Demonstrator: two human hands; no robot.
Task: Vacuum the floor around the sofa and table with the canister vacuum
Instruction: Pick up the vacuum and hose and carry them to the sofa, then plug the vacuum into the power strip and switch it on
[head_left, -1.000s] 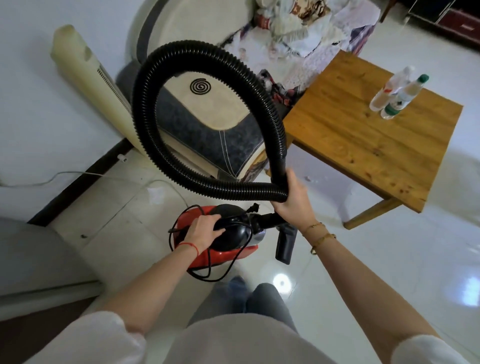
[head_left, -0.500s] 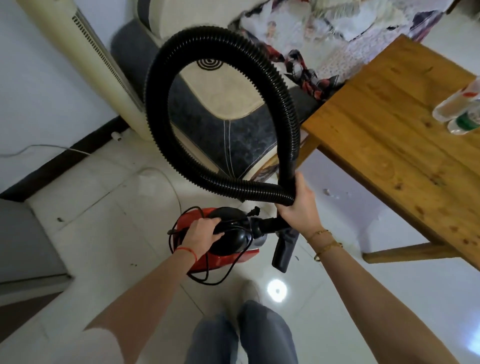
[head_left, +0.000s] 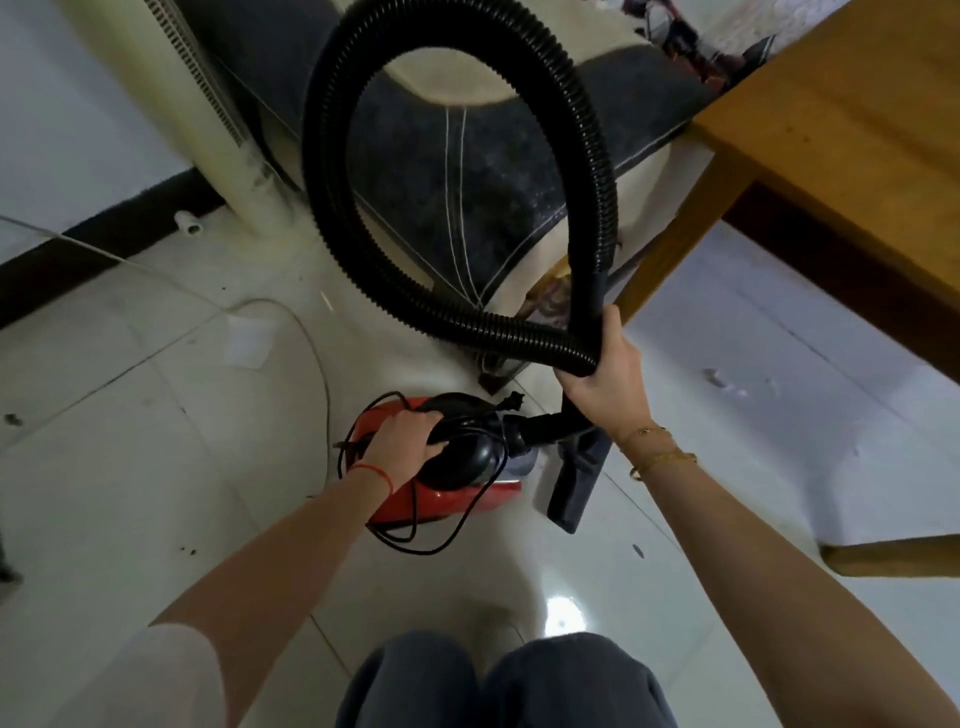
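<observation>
View closer over canister vacuum (head_left: 447, 488), glossy white tile floor (head_left: 156, 467), wooden table (head_left: 841, 130)

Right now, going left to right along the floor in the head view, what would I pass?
White cable → left hand on the red canister vacuum → black floor nozzle → wooden table leg.

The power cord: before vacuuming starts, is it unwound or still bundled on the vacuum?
Still bundled: the power cord hangs in loops off the canister vacuum, its plug free on top.
</observation>
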